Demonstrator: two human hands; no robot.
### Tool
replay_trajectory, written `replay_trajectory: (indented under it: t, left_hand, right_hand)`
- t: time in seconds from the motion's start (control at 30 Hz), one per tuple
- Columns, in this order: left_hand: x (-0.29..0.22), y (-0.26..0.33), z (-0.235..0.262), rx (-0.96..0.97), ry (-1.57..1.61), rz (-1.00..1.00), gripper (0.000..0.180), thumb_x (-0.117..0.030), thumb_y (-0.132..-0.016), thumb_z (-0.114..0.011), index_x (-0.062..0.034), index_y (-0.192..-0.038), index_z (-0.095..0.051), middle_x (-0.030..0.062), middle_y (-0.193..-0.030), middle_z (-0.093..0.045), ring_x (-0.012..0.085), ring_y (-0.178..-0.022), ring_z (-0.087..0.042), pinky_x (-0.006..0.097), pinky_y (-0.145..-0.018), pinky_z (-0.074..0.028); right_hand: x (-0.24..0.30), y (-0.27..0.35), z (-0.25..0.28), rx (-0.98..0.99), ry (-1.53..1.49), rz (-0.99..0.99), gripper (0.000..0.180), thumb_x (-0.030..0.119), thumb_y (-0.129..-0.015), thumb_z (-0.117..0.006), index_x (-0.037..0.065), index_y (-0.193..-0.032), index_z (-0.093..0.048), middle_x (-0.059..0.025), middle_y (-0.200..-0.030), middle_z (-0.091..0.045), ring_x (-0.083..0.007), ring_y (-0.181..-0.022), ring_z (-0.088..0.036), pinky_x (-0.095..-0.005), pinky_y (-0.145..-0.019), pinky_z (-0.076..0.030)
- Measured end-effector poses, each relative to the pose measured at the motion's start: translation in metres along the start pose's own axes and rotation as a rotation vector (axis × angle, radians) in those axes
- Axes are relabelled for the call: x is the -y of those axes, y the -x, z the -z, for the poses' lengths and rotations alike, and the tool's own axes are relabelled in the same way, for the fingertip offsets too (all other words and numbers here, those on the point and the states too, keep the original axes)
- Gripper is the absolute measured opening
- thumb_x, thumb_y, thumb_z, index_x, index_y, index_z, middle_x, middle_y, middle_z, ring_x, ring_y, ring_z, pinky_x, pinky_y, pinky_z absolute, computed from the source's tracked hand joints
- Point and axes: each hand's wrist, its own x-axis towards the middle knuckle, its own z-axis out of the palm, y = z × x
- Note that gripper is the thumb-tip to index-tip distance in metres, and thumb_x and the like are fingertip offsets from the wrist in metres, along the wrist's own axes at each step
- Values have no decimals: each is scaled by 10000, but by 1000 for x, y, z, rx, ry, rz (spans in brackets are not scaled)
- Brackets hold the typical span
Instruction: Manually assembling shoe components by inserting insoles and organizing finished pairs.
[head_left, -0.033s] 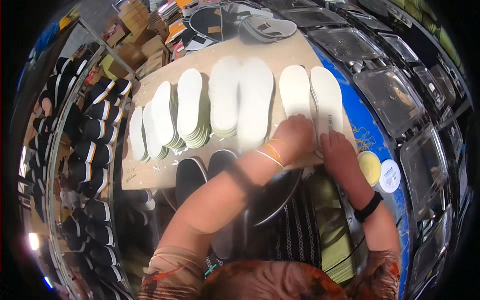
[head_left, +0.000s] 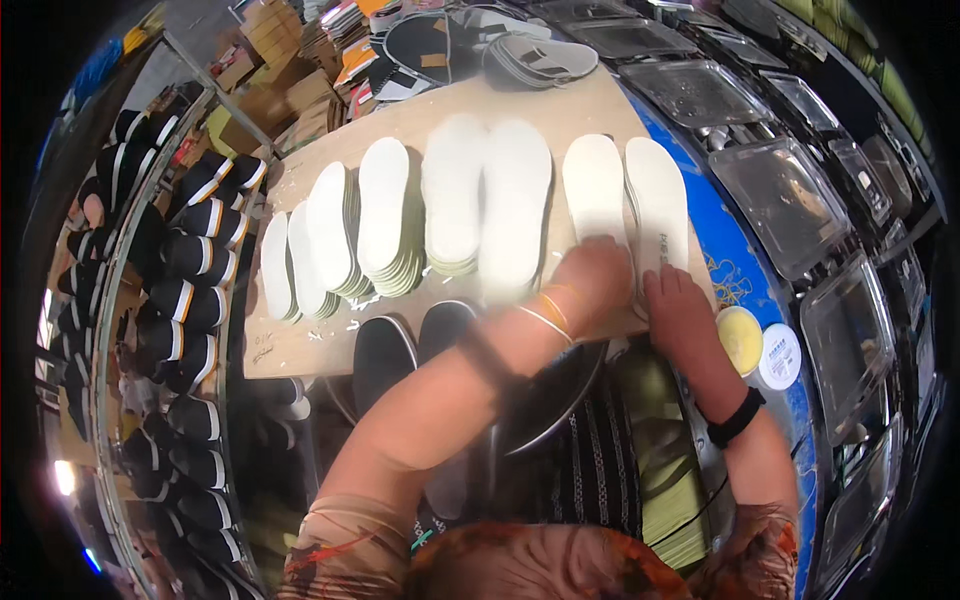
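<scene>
Two white insoles lie side by side at the right of the wooden board (head_left: 330, 355). Over the lower end of the left insole (head_left: 592, 175) is my left hand (head_left: 598, 275), its fingers curled inward. Whatever sits under those fingers is hidden and slightly blurred. My right hand (head_left: 680, 305) rests on the lower end of the right insole (head_left: 658, 190), fingers stretched out flat and thumb side toward my left hand. Small dark print shows on that insole beside the fingertips. Rubber bands circle my left wrist, and a black band my right.
Stacks of white insoles (head_left: 385, 200) line the board to the left. Dark shoe pieces (head_left: 385, 355) lie at its near edge, sandals (head_left: 540, 60) at its far end. A yellow-filled tub (head_left: 738, 340) and white lid (head_left: 780, 355) sit right. A shoe rack (head_left: 200, 290) stands left; clear trays (head_left: 775, 200) right.
My left hand has shifted slightly over the insole, its fingers now more tucked under. My right hand stays in place, and the whole view has moved a little.
</scene>
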Motion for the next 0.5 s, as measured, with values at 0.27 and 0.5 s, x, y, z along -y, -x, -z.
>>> replay_trajectory:
  t: [0.27, 0.5]
  left_hand:
    - [-12, 7, -26, -33, -329, -55, 514, -235, -759, -574, 90, -1147, -485, 255, -1198, -477, 361, -1060, -497, 342, -845, -438]
    - [-3, 10, -48, -211, -209, -114, 364, -201, -755, -545, 38, -1029, -530, 211, -1022, -555, 328, -944, -541, 337, -752, -465]
  right_hand:
    - [3, -5, 3, -35, 33, -29, 157, 43, -698, -516, 66, -846, -471, -88, -815, -487, -257, -777, -521, -343, -609, -452]
    - [-3, -6, 6, -105, -87, -44, 160, 43, -724, -508, 52, -881, -538, -97, -886, -568, -286, -837, -556, -370, -674, -479]
